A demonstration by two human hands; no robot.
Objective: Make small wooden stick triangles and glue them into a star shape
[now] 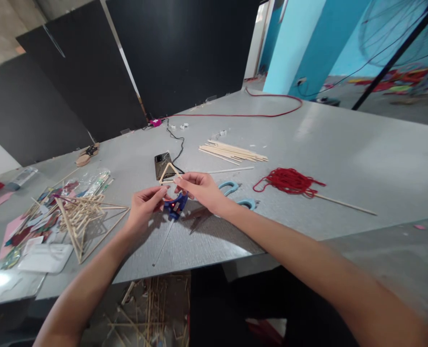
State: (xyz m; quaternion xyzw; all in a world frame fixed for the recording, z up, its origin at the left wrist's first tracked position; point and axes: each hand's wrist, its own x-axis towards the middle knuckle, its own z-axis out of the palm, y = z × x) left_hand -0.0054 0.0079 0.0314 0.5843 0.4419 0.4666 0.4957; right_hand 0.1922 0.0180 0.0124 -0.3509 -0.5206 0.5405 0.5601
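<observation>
My left hand (146, 204) and my right hand (199, 189) meet over the middle of the grey table (343, 159). Both pinch a small triangle of thin wooden sticks (169, 173), the left at its lower left corner, the right at its lower right corner. Just below the hands lies a blue hot glue gun (175, 205) with a red light on and a glue stick pointing toward me. A phone (162, 164) lies flat behind the triangle.
A stick frame structure (84, 217) and coloured paper scraps lie at the left. Loose sticks (231, 152) sit further back, red yarn (288, 180) on a stick at the right, blue-handled scissors (235, 193) beside my right wrist. A red cable runs along the far edge.
</observation>
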